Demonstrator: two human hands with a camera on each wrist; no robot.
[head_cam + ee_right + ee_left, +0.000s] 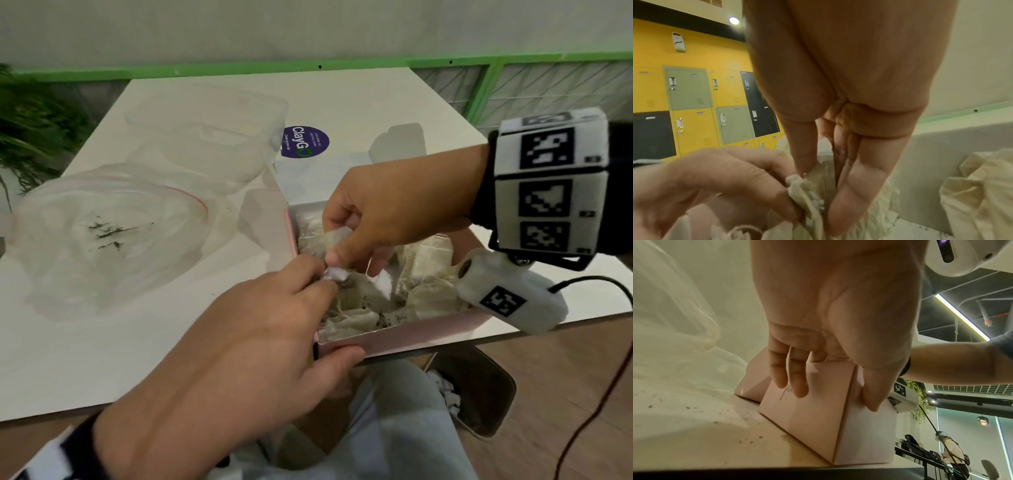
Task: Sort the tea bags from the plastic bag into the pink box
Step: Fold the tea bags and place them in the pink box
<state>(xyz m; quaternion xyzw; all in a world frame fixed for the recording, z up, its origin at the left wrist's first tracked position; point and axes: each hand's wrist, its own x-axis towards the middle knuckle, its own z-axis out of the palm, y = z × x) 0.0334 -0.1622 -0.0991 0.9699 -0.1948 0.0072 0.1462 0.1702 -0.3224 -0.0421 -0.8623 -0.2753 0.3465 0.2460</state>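
The pink box (pixel 404 337) stands open at the table's front edge, with several cream tea bags (pixel 428 274) lying in it. My left hand (pixel 318 301) grips the box's near left corner (pixel 818 426): thumb on one wall, fingers on the other. Its upper fingers reach over the rim and touch a crumpled tea bag (pixel 337 238). My right hand (pixel 342 243) pinches that tea bag (pixel 807 191) between thumb and fingers just above the box. The clear plastic bag (pixel 102 233) lies slack on the table to the left, with dark tea crumbs inside.
A clear plastic container (pixel 222 137) and a purple sticker (pixel 306 141) are behind the box. Tea crumbs (pixel 694 418) dot the table beside the box. A waste bin (pixel 472 387) sits on the floor under the table edge. A cable (pixel 599 394) hangs from my right wrist.
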